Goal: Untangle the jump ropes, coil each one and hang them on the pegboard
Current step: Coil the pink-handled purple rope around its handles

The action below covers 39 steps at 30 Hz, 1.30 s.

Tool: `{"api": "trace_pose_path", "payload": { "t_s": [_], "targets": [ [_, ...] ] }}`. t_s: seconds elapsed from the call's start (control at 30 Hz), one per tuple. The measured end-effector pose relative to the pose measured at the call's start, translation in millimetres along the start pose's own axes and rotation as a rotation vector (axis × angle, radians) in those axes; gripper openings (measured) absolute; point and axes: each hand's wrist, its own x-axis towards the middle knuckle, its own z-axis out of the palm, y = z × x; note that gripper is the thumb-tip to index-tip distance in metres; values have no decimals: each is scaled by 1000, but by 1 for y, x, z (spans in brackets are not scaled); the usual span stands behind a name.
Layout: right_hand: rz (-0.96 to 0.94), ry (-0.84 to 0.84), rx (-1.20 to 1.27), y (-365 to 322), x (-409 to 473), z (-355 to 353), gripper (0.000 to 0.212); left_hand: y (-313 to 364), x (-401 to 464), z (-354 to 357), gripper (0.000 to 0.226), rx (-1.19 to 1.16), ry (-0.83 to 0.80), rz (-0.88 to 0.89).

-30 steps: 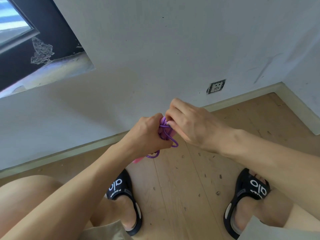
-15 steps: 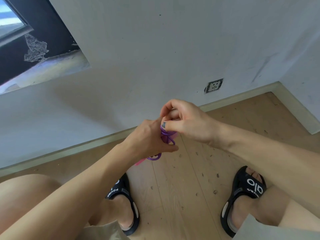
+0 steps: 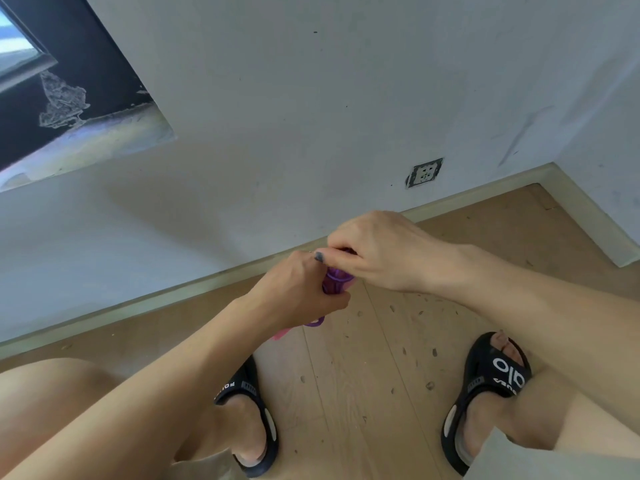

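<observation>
A purple jump rope [image 3: 335,279] is bundled in small coils between both hands, above the wooden floor. My left hand [image 3: 298,289] grips the bundle from the left, its fingers curled round it. A purple loop [image 3: 316,322] and a bit of pink handle [image 3: 281,334] stick out below that hand. My right hand [image 3: 372,251] pinches the top of the bundle from the right, thumb and fingers closed on the cord. Most of the rope is hidden inside the hands. No pegboard is in view.
A white wall with a power socket [image 3: 424,172] stands ahead, a baseboard [image 3: 173,296] along its foot. A dark window opening [image 3: 52,98] is at upper left. My feet in black sandals [image 3: 485,393] stand on the wooden floor [image 3: 346,393].
My right hand has shifted over the top of the bundle and closed down on it. The hanging purple loop at the right of the bundle is gone, drawn into the coil.
</observation>
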Motion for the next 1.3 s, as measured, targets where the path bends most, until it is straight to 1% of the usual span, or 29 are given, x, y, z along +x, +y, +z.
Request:
{"api": "trace_pose_path", "payload": {
  "t_s": [0.03,0.07,0.1,0.13,0.17,0.2,0.23,0.33,0.4,0.5,0.57,0.63,0.7,0.77,0.8,0.83,0.9,0.97,1.03,1.13,1.2,1.3],
  "targets": [
    [-29,43,25,-5,2,3,50,2,0,1,19,-25,-26,-25],
    [-48,66,62,-13,3,6,52,5,-1,2,20,-29,-87,-49],
    [-53,88,131,-21,4,7,54,9,-3,4,25,-20,-170,-68],
    [-20,121,240,-27,5,9,55,13,-3,6,28,-14,-220,-51],
    [41,157,381,-27,7,9,56,16,-1,6,26,-22,-219,-22],
    [112,170,525,-23,11,9,56,17,0,6,23,-48,-185,-4],
    [165,159,617,-18,14,8,57,18,0,5,24,-79,-143,1],
    [218,102,594,-1,26,5,64,18,-1,2,36,-172,-129,8],
    [237,99,585,7,29,6,66,17,-2,1,38,-203,-134,12],
    [261,135,626,2,27,10,65,17,-2,-1,35,-96,-152,57],
    [227,204,632,-9,21,11,63,18,-3,0,28,-122,-204,80],
    [165,207,601,-22,14,5,62,22,-8,0,24,-155,-245,117],
    [176,149,569,-22,6,-3,64,31,-16,-3,24,-260,-284,124],
    [280,153,601,-13,-2,-11,66,41,-26,-7,23,-424,-336,100],
    [318,160,629,-10,-7,-16,63,45,-28,-9,23,-455,-337,109],
    [335,153,652,-8,-11,-21,56,48,-27,-12,24,-438,-328,129],
    [333,97,711,-7,-19,-32,34,49,-22,-19,25,-359,-285,150],
    [333,59,865,-7,-25,-47,12,49,-14,-32,31,-284,-216,145],
    [334,73,965,-3,-29,-64,12,53,-4,-49,31,-292,-159,155],
    [327,142,1001,-1,-31,-87,13,63,10,-73,18,-425,-97,187],
    [317,205,1056,4,-29,-104,15,71,22,-87,11,-429,-75,214],
    [282,323,1080,16,-24,-134,17,86,45,-113,16,-431,-36,240]
  ]
}}
